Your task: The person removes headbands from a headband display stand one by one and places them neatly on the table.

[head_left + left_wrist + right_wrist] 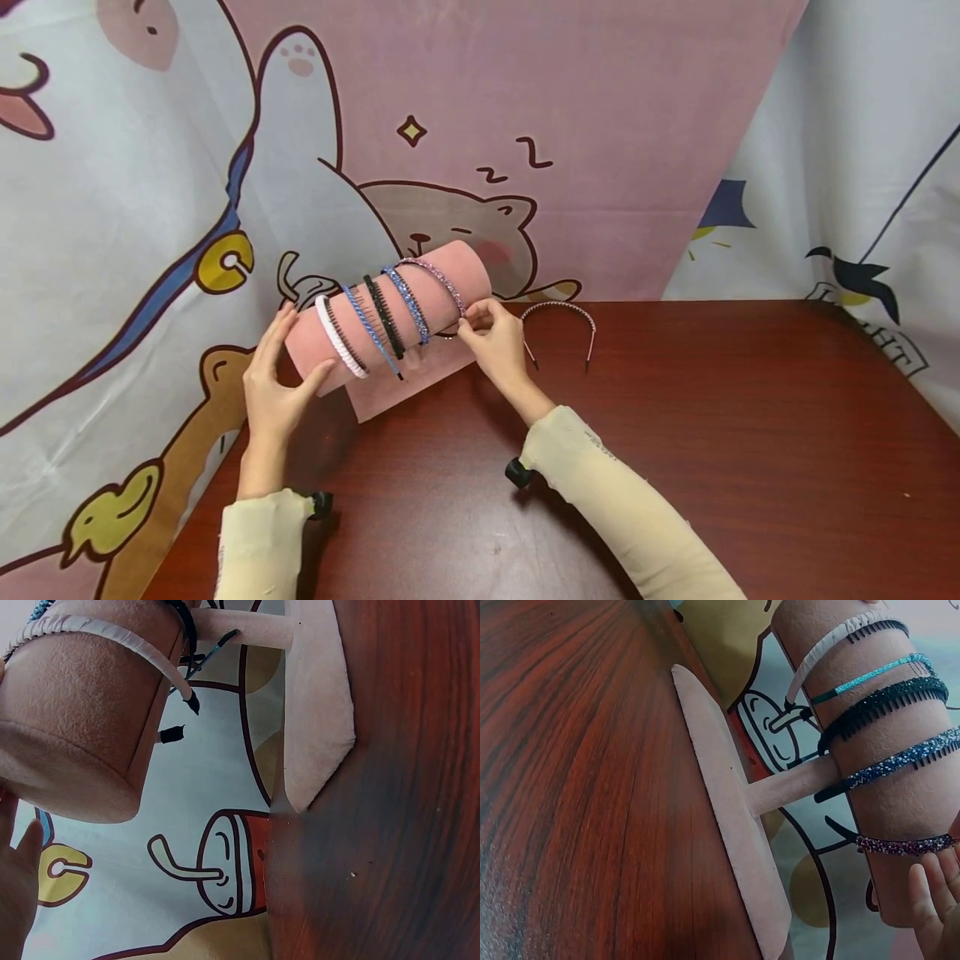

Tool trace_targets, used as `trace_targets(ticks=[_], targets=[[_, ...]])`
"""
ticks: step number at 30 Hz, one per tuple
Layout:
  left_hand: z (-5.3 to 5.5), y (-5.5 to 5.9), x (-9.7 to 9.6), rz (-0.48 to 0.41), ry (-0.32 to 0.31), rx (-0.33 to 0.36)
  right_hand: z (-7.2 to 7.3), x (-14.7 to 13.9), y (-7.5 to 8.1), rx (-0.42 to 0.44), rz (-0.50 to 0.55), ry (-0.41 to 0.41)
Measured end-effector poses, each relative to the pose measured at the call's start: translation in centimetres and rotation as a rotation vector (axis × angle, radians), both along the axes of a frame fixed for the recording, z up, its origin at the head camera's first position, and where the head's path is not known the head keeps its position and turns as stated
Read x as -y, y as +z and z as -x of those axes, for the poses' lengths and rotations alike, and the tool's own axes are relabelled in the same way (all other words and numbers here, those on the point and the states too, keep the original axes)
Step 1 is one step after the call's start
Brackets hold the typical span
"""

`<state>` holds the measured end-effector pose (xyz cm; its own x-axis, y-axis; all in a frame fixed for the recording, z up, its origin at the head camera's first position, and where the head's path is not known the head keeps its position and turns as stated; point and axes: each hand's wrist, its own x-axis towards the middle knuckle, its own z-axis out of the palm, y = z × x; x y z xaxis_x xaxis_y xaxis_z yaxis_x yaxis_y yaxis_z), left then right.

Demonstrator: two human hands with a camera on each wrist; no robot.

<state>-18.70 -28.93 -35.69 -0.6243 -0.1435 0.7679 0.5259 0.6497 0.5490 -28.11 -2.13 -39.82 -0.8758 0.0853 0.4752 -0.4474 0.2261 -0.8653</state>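
A pink, fabric-covered headband stand carries its padded roll (472, 279) on a short post (795, 785) above a flat base (382, 400). My left hand (273, 396) rests against the roll's left end, thumb on the near side and fingers fairly straight along the far side. At the other end, my right hand (498, 337) pinches the near end of a pink glitter headband (438, 275) lying over the roll. Between the hands sit a white headband (337, 337), a thin blue one (371, 329), a black toothed one (384, 317) and a blue glitter one (407, 304).
Another headband (558, 305), thin and pale with dark tips, stands on the dark red wooden table (637, 467) to the right of the stand. Printed cartoon cloth (622, 150) hangs behind the table and along its left side.
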Motion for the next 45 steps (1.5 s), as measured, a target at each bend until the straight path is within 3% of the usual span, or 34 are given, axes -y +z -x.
trace_targets(ticks=[13, 24, 45], targets=[[0.0, 0.1, -0.1, 0.005, -0.013, -0.001, -0.3, -1.0, -0.2, -0.012, 0.027, 0.000], [0.0, 0.2, -0.1, 0.003, -0.001, 0.005, -0.2, -2.2, 0.9, -0.014, 0.072, -0.030], [-0.1, 0.1, -0.1, 0.003, 0.009, 0.013, -0.6, -4.9, 1.1, -0.035, 0.177, -0.048]])
